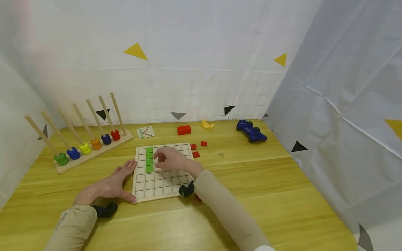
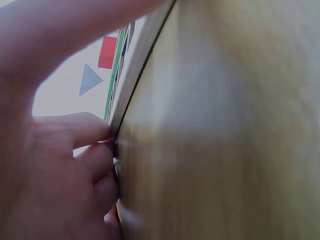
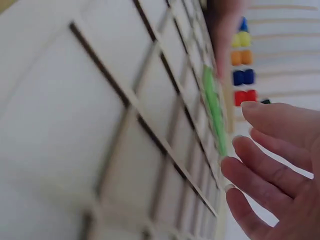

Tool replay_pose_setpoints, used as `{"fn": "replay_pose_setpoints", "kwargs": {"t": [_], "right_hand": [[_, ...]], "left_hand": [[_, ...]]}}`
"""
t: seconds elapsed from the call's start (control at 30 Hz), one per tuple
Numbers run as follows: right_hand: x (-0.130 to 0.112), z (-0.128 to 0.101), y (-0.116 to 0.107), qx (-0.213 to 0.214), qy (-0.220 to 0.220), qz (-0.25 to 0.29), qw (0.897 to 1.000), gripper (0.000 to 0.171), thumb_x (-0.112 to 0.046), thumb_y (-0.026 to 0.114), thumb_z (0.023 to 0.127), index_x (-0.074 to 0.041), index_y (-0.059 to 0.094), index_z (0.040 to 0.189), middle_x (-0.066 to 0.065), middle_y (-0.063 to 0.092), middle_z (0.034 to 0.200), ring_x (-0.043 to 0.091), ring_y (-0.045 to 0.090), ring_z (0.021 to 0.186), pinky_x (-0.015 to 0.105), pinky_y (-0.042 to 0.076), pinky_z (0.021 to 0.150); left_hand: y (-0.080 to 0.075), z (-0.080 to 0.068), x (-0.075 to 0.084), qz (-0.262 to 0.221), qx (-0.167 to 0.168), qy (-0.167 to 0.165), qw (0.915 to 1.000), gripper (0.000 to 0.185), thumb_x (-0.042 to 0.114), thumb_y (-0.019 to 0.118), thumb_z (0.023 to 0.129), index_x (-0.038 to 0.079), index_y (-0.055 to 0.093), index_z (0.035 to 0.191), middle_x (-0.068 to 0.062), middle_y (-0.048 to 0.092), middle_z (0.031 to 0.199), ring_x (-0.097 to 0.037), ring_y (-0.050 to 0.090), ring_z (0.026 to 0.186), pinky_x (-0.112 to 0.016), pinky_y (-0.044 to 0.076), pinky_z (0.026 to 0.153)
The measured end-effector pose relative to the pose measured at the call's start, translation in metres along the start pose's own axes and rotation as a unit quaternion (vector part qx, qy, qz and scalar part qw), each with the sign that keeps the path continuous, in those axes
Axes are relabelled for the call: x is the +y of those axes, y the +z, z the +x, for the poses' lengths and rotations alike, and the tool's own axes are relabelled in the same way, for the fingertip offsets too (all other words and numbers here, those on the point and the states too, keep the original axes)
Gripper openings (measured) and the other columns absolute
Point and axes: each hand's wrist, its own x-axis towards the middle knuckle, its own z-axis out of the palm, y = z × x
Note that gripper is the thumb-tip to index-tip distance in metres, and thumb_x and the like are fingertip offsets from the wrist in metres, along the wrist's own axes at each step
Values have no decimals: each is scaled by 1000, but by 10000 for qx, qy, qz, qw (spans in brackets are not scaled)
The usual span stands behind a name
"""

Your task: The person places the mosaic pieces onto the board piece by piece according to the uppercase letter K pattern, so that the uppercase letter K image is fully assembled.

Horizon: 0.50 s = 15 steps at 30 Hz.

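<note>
Tabletop: flat left hand (image 1: 108, 186) steadies grid board (image 1: 163, 181); right hand (image 1: 171, 159), seemingly empty, hovers relaxed at green tiles' (image 1: 149, 159) three o'clock; lower squarely.

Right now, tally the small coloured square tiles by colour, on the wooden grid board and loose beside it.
Green square tiles in the white wooden grid board: 4
Red square tiles loose on the yellow wooden table, right of the board: 3
Total: 7
</note>
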Motion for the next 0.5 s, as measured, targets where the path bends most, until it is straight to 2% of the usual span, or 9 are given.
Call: {"fn": "replay_pose_setpoints", "kwargs": {"t": [0.27,0.5], "right_hand": [[20,-37,-32,-85,-174,667,9976,33,-23,72,94,-3,65,120,5,68,109,13,60,97,29,51,92],[47,-66,-46,-184,-89,770,9968,27,-19,73,92,-3,66,113,7,66,109,16,59,96,30,52,87]], "left_hand": [[2,0,-1,16,99,85,9999,135,48,90,67,-6,6,157,-30,-2,164,-49,-5,151,-68,-2,117],[2,0,-1,15,135,78,9999,135,48,90,66,-7,8,157,-30,-1,164,-49,-5,151,-68,-2,117]]}}
